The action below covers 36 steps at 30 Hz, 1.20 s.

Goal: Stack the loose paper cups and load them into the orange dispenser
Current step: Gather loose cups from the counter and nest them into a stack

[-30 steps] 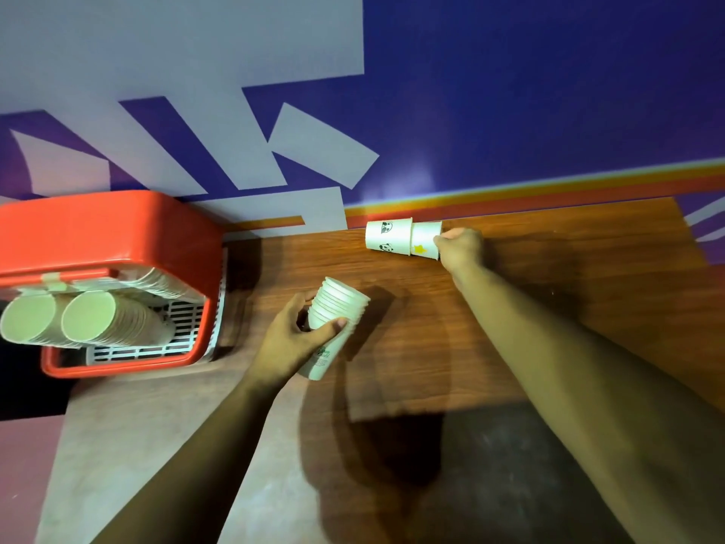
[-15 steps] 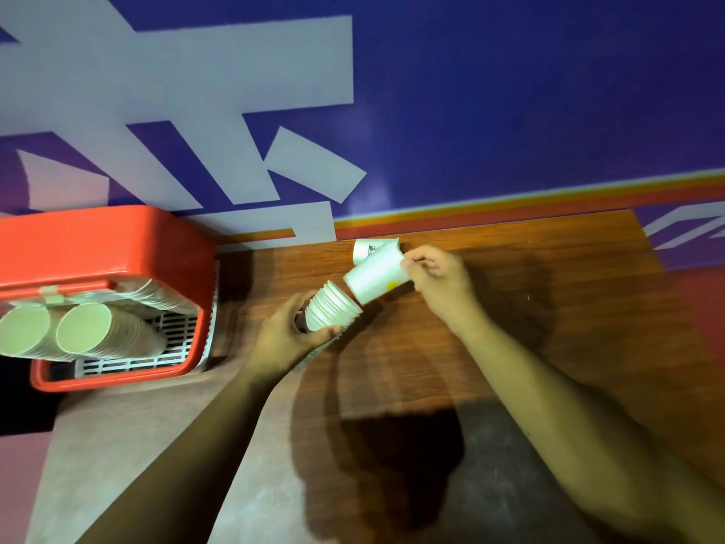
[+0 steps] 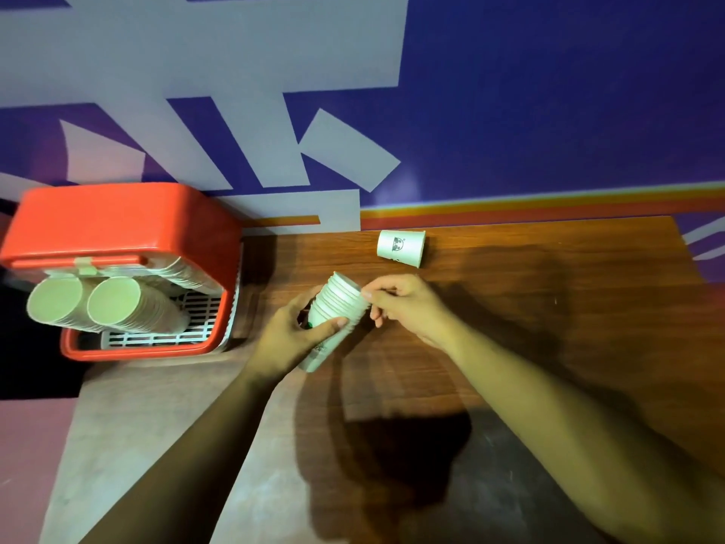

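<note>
Orange dispenser [image 3: 117, 225]: far left, off the table's left edge; two rows of stacked cups already lie inside on a white grille, bottoms toward the camera.
Left hand [image 3: 292, 335]: clenched around the lower part of the cup stack [image 3: 333, 316], which is tilted with its rims up and to the right, above the wooden table [image 3: 549, 308].
Change: half a second ago the right hand was bringing a loose cup to the stack's mouth; that cup is now seated, so the stack is one cup taller.
Right hand [image 3: 408, 304]: fingertips at the top rim of the stack, pinching or pressing lightly; whether it has let go I cannot tell.
Last loose cup [image 3: 401, 248]: on its side near the far edge of the table, just beyond the right hand, clear of everything.
Meaning: probably one cup left to add before loading.
Edges: wall close behind the loose cup; table's left edge sits beside the dispenser.
Open room: bare wood to the right and near side; clear reach to the cup.
</note>
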Tool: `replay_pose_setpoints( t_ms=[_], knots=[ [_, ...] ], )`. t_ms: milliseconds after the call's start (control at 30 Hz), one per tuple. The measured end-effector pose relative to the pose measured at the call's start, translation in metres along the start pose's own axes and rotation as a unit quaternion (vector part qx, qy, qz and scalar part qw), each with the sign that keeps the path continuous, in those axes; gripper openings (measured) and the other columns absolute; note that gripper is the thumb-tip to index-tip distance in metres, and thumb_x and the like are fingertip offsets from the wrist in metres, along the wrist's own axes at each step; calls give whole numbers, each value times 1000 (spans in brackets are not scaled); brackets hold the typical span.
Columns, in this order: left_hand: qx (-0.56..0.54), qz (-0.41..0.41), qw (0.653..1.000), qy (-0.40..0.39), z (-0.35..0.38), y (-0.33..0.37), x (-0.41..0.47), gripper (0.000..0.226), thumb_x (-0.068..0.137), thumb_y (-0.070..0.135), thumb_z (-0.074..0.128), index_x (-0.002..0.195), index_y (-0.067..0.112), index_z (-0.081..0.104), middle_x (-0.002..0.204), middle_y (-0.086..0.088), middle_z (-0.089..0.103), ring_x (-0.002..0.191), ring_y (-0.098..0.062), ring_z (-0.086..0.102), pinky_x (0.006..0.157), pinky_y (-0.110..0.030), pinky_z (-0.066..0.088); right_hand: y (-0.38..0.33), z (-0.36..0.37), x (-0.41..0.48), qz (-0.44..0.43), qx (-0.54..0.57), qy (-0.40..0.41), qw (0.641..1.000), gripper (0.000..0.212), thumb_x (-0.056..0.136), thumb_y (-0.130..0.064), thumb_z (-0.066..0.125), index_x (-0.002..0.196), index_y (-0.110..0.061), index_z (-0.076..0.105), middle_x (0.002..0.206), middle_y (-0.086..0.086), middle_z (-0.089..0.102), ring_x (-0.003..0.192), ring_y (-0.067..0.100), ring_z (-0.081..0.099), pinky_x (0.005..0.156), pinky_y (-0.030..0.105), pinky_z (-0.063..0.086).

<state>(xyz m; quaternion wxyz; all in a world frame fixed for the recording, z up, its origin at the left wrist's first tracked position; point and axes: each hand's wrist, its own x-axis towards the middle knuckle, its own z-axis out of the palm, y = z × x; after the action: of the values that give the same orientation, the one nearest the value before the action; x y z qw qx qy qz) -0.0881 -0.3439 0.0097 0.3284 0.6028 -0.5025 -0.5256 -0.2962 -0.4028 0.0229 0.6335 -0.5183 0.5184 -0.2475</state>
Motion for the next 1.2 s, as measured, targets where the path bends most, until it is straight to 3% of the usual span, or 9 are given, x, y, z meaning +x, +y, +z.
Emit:
replay_pose_setpoints(
  t_ms=[67, 167, 300, 500, 600, 700, 900, 1033, 1200],
  knots=[
    [7, -4, 1000, 14, -5, -2, -1, 49, 82, 25, 81, 128, 25, 63, 113, 9, 74, 105, -10, 69, 88, -26, 55, 3, -6, 15, 9, 51, 86, 995, 10, 91, -12, 65, 95, -3, 70, 76, 12, 63, 53, 13, 54, 46, 22, 45],
    [-2, -14, 999, 35, -10, -6, -3, 48, 82, 25, 81, 127, 26, 64, 112, 11, 74, 105, -8, 69, 87, -23, 54, 22, -34, 56, 71, -18, 272, 959, 22, 88, -23, 70, 91, -3, 64, 74, 9, 63, 55, 17, 57, 51, 32, 50],
    [-3, -28, 999, 42, -10, -10, -7, 49, 81, 25, 82, 127, 25, 64, 112, 11, 74, 104, -6, 69, 85, -21, 53, 44, -56, 100, 154, -64, 328, 930, 38, 79, -37, 73, 93, -3, 65, 87, 18, 71, 71, 29, 66, 71, 44, 59],
    [-14, -43, 997, 54, -12, -19, -16, 48, 80, 25, 82, 124, 29, 63, 112, 11, 73, 103, -9, 69, 87, -26, 55, 45, -53, 108, 141, -105, 317, 932, 18, 85, -15, 71, 99, -4, 71, 103, 12, 72, 90, 29, 68, 77, 35, 55],
    [-16, -54, 997, 58, -19, -25, -20, 53, 78, 31, 84, 126, 31, 62, 114, 11, 72, 106, -10, 69, 91, -33, 57, 39, -47, 93, 95, -141, 282, 944, 14, 88, -15, 67, 86, -1, 68, 96, 16, 72, 77, 26, 66, 70, 40, 55],
    [-12, -58, 996, 66, -27, -29, -25, 57, 76, 35, 85, 127, 30, 61, 115, 9, 71, 107, -11, 68, 94, -39, 57, 12, -26, 58, 28, -118, 196, 973, 13, 94, -10, 59, 100, -2, 67, 86, 11, 67, 60, 14, 59, 52, 29, 50],
    [15, -18, 999, 48, -48, -17, -45, 60, 73, 29, 88, 128, 28, 62, 120, 10, 70, 114, -9, 64, 99, -32, 51, -32, 18, 7, -81, -111, 76, 988, 15, 87, -5, 66, 100, -8, 72, 81, 15, 70, 60, 15, 57, 51, 26, 48],
    [7, 13, 999, 36, -66, -10, -66, 57, 77, 21, 86, 128, 26, 62, 122, 4, 69, 116, -13, 64, 99, -33, 51, -50, 64, -23, -125, -186, 14, 974, 15, 89, -13, 65, 101, -13, 74, 85, 2, 74, 62, 8, 61, 59, 21, 50],
    [-29, 24, 998, 52, -102, -11, -94, 56, 70, 30, 89, 120, 39, 63, 118, 5, 70, 111, -15, 65, 93, -29, 53, -52, 127, -42, -148, -203, 8, 968, 16, 88, -15, 68, 101, -12, 76, 103, -1, 70, 92, 5, 62, 86, 19, 48]
  ],
)
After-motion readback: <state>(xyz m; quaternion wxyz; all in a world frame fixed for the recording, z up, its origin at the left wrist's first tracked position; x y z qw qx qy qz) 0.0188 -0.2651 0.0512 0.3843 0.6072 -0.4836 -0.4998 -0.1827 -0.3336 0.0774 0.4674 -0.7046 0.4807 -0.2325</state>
